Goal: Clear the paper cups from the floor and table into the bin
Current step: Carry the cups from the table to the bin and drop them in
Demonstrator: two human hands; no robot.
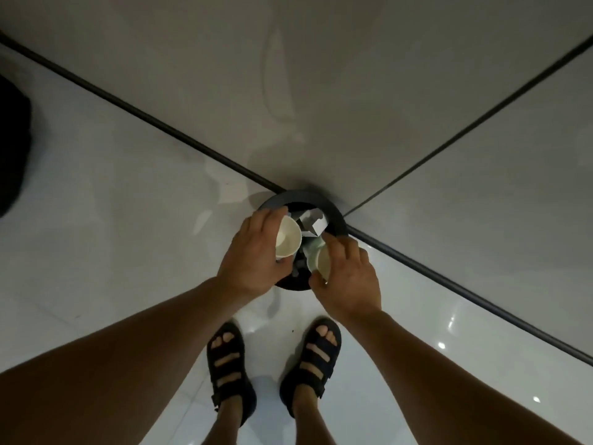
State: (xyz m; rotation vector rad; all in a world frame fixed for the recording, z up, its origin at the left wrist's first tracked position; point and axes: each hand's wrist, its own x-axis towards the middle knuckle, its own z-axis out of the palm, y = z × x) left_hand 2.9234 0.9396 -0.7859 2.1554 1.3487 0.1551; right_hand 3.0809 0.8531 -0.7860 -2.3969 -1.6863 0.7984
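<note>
A round black bin (333, 213) stands on the floor in the corner where two walls meet. Directly over its opening, my left hand (253, 252) grips a white paper cup (288, 240) with its mouth turned toward me. My right hand (348, 277) holds a second paper cup (321, 263) tipped over the bin's near side. Crumpled white paper (313, 224) lies inside the bin behind the cups.
Glossy white floor tiles (128, 252) surround the bin. Dark skirting strips (160, 128) run along both walls to the corner. My feet in black sandals (229, 364) stand just short of the bin. A dark object (12, 146) sits at the far left edge.
</note>
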